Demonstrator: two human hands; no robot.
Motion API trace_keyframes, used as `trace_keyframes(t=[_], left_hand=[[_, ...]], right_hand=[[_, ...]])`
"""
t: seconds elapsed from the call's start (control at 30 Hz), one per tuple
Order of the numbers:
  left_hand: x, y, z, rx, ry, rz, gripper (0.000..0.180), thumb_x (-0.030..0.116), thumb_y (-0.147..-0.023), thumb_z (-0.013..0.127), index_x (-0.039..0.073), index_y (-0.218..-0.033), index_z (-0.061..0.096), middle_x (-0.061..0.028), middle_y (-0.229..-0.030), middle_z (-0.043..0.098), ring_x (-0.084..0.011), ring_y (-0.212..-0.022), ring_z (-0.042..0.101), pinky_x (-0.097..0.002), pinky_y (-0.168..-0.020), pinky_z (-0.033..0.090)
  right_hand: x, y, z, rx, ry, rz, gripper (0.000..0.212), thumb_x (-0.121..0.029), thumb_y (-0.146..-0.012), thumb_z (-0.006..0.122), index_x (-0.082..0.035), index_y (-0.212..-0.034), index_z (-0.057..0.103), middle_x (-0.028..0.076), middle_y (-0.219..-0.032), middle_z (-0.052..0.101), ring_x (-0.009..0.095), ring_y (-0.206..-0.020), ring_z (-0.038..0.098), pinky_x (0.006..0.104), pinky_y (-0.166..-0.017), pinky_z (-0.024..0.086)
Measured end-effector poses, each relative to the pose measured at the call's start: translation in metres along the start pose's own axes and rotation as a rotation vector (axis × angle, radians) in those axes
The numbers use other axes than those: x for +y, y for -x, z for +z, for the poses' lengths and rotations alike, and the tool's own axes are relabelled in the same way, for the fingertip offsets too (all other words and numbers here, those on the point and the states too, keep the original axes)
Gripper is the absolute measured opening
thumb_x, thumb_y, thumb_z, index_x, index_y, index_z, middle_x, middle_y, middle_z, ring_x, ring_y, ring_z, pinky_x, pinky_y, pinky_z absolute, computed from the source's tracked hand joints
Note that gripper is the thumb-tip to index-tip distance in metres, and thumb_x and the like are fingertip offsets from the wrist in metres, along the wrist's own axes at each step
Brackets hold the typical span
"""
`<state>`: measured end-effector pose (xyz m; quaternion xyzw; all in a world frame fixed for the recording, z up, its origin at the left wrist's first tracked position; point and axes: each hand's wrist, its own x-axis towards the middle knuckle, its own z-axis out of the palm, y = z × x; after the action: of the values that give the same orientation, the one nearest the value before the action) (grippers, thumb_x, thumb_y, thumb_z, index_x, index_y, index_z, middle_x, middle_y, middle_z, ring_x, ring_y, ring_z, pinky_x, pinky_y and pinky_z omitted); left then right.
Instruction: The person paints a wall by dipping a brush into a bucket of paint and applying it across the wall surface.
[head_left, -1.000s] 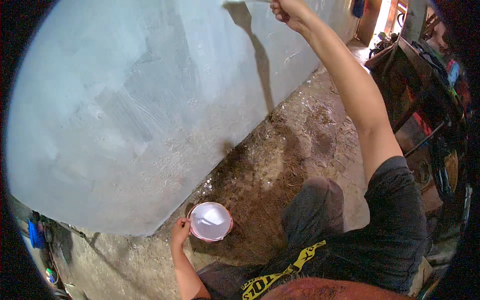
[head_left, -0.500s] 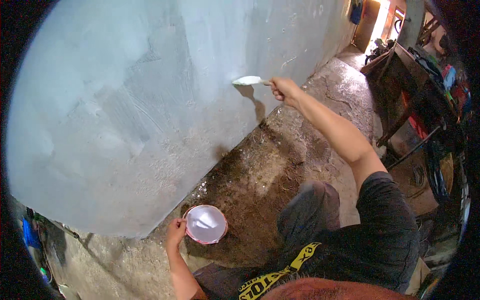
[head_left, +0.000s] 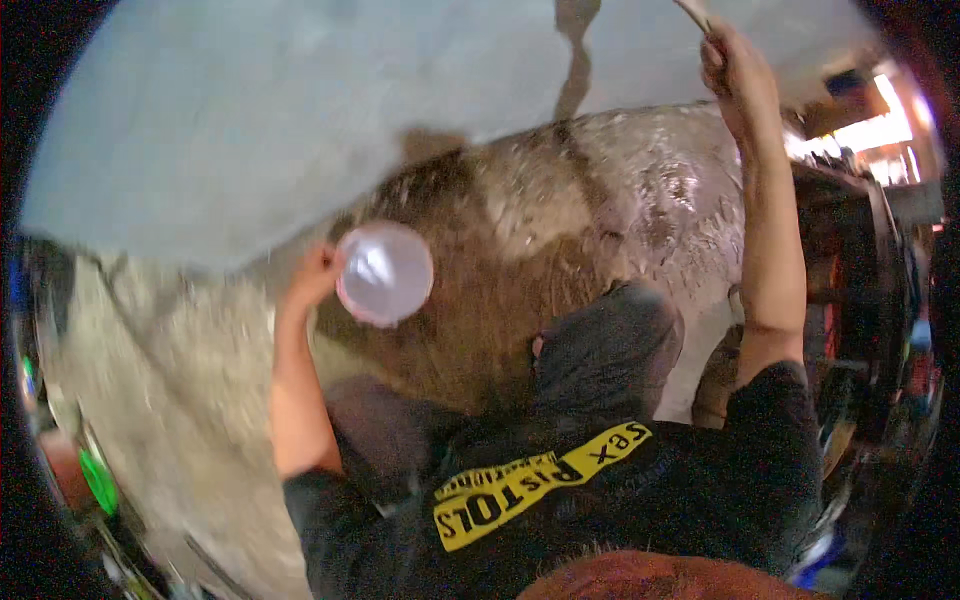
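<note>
Liquid (head_left: pixel 392 278) glossy (bright sheen); floor (head_left: pixel 535 205) rough; shirt (head_left: pixel 690 490) matt cloth.

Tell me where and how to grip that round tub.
Probably best take the tub by its rim's left edge, coming from the left: its open top faces up, leaving a round rim to pinch, and the left hand has its grip there.

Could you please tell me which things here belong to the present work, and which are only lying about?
Apparently in use:
- bucket, left hand at its rim
- pale handle in the right hand, its far end out of view

Probably just lying about:
- green thing, lower left, blurred
- blue thing, lower right, blurred
</note>
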<state>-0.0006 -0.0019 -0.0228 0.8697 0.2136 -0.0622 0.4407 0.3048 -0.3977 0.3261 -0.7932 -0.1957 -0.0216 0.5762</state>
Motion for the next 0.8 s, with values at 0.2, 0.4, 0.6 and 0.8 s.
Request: trace_keyframes(t=[0.2, 0.4, 0.6, 0.8], left_hand=[[0.036, 0.001, -0.01, -0.096, 0.063, -0.156, 0.037, 0.036, -0.079, 0.063, 0.0, -0.088, 0.059, -0.0159, -0.084, 0.062, -0.0231, -0.077, 0.058, -0.0356, -0.067, 0.045], [0.012, 0.01, -0.007, -0.103, -0.124, 0.004, 0.031, 0.029, -0.078, 0.066, 0.001, -0.088, 0.059, -0.0149, -0.084, 0.062, -0.0245, -0.077, 0.058, -0.0357, -0.07, 0.046], [0.011, 0.011, -0.004, -0.076, -0.159, 0.026, 0.032, 0.032, -0.078, 0.065, 0.001, -0.085, 0.059, -0.0156, -0.081, 0.062, -0.0273, -0.075, 0.059, -0.0373, -0.069, 0.046], [0.026, 0.004, -0.004, -0.046, -0.126, 0.039, 0.036, 0.037, -0.076, 0.064, 0.003, -0.085, 0.059, -0.0186, -0.082, 0.063, -0.0332, -0.078, 0.061, -0.0399, -0.068, 0.046]], right_hand=[[0.054, 0.119, 0.12, -0.724, 0.543, -0.104, 0.033, -0.032, -0.092, 0.047, -0.013, -0.116, 0.057, 0.007, -0.075, 0.06, 0.017, -0.071, 0.058, 0.0285, -0.064, 0.045], [0.11, 0.183, 0.245, -1.227, 0.652, -0.414, 0.036, -0.013, -0.083, 0.05, -0.011, -0.118, 0.054, 0.016, -0.096, 0.063, 0.033, -0.096, 0.06, 0.0425, -0.08, 0.049], [0.175, 0.212, 0.328, -1.165, 0.889, -0.506, 0.022, -0.012, -0.08, 0.053, -0.007, -0.099, 0.063, 0.018, -0.089, 0.065, 0.03, -0.08, 0.065, 0.043, -0.066, 0.053], [0.236, 0.218, 0.357, -1.166, 1.025, -0.461, 0.019, -0.013, -0.079, 0.054, -0.007, -0.092, 0.066, 0.015, -0.087, 0.067, 0.031, -0.081, 0.066, 0.0429, -0.065, 0.053]])
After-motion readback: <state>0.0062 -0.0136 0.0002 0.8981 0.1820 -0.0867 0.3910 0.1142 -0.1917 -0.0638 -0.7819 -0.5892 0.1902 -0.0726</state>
